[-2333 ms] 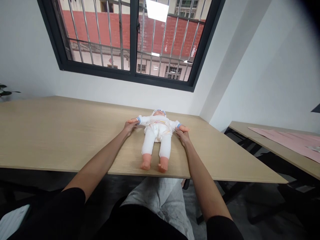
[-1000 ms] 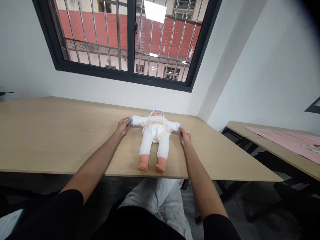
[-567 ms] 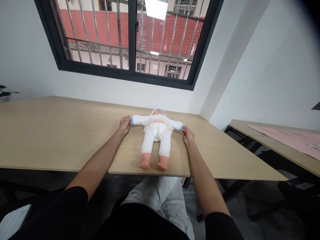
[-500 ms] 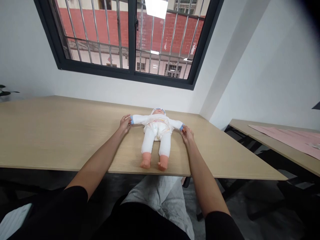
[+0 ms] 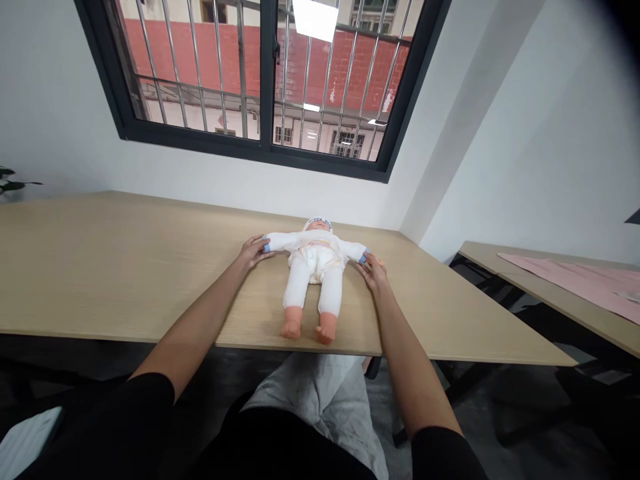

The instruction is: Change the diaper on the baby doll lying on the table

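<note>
Baby doll (image 5: 316, 248) is laid on its back on the wooden table (image 5: 150, 267), between the two hands, its head pointed away from the person and its feet (image 5: 327, 327) turned toward the near edge. Its hips are enclosed by a puffy white garment (image 5: 315, 261) with a faint coloured print, and its legs by white leggings (image 5: 299, 287); the top of its head is covered by a patterned cap (image 5: 319, 219).

By the left hand (image 5: 253, 253), the doll's outstretched arm is held at the blue cuff, fingers above and thumb below; the doll's own hand there is mostly hidden. By the right hand (image 5: 375, 271), the other arm is held near its cuff in the same way, and a bit of orange doll hand is seen past the fingers. How firmly either hold is pressed cannot be told. Both forearms are stretched forward, slanted inward over the table edge, with the elbows only slightly bent.

Well beyond the hands, a barred window is set in a dark frame (image 5: 270, 153). Far to the right of the right hand, a pink cloth (image 5: 565, 275) is spread on a second table (image 5: 493, 263).
</note>
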`<state>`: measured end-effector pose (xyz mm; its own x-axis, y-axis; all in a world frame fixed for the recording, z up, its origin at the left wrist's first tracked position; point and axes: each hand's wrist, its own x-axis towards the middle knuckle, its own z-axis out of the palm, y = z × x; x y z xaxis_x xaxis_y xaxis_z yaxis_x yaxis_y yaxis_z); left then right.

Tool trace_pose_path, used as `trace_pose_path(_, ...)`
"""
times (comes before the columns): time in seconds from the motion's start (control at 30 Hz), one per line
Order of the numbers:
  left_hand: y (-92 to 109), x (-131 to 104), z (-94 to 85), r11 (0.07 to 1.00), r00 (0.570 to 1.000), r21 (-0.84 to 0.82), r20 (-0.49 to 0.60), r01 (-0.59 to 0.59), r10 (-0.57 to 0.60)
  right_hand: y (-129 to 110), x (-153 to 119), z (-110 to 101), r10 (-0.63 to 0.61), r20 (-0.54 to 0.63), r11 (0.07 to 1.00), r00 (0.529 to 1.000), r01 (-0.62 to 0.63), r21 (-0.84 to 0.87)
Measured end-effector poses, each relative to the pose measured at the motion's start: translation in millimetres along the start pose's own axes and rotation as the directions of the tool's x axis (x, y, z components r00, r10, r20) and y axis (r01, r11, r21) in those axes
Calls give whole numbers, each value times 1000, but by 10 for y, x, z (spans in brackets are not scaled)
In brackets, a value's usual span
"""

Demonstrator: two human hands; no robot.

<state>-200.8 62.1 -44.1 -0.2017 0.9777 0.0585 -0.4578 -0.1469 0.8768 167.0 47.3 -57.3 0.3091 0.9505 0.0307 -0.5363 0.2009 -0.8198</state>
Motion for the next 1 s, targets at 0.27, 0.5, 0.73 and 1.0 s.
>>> trace_pose_path(0.27,16,-12,25,1000,1000,17,-14,-10,10,44,-44,103,26,-9,999,1000,-26,26)
trace_pose_path(0.5,9,5,37,997,997,60,-48,-52,55,39,-21,99,40,-34,999,999,-39,18)
trace_pose_path(0.73,6,19,22,992,993,84,-64,-94,99,11,-60,113,75,36,997,997,-75,17)
trace_pose_path(1.0,-5,46,19,991,987,58,-95,-122,127,-17,-37,108,162,67,981,984,-168,96)
